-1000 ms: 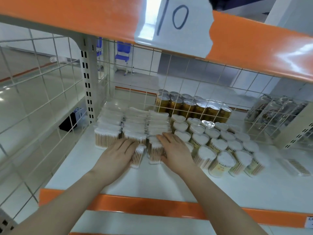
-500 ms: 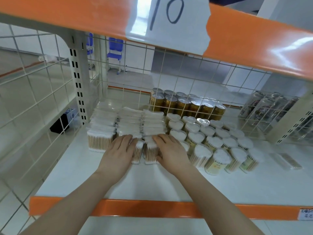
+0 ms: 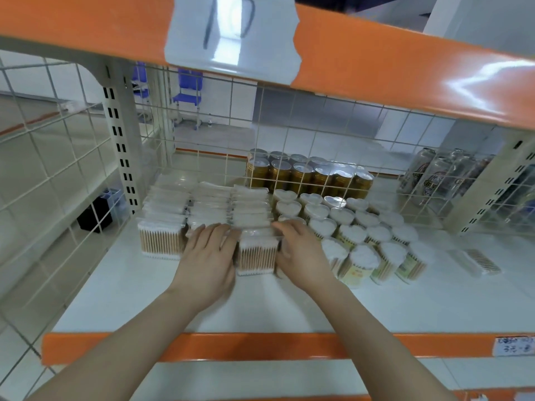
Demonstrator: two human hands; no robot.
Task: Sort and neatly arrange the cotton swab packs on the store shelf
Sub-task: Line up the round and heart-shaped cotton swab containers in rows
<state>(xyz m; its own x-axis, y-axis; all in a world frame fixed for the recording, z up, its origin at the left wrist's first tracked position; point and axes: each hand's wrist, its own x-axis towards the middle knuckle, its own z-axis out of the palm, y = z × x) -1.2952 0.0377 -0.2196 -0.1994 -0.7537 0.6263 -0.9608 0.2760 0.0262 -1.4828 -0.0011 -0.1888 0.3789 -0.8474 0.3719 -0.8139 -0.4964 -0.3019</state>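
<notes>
Rectangular clear packs of wooden cotton swabs stand in three rows on the white shelf (image 3: 121, 302). The front pack of the right row (image 3: 256, 257) sits between my two hands. My left hand (image 3: 207, 260) lies flat over the middle row's front pack, fingers straight, and hides most of it. My right hand (image 3: 302, 256) presses against the right side of the front pack, its fingers slightly bent. The left row's front pack (image 3: 160, 241) stands free. Heart-shaped swab tubs (image 3: 351, 234) fill the shelf to the right.
Gold cans (image 3: 309, 175) stand behind the wire grid at the back. A flat pack with a comb (image 3: 474, 261) lies at the right. The orange upper shelf edge (image 3: 405, 68) hangs overhead, and an orange front lip (image 3: 260, 347) runs along the shelf.
Both hands have spread slightly apart, exposing the right row's front pack, which now stands squarer. The camera has shifted closer.
</notes>
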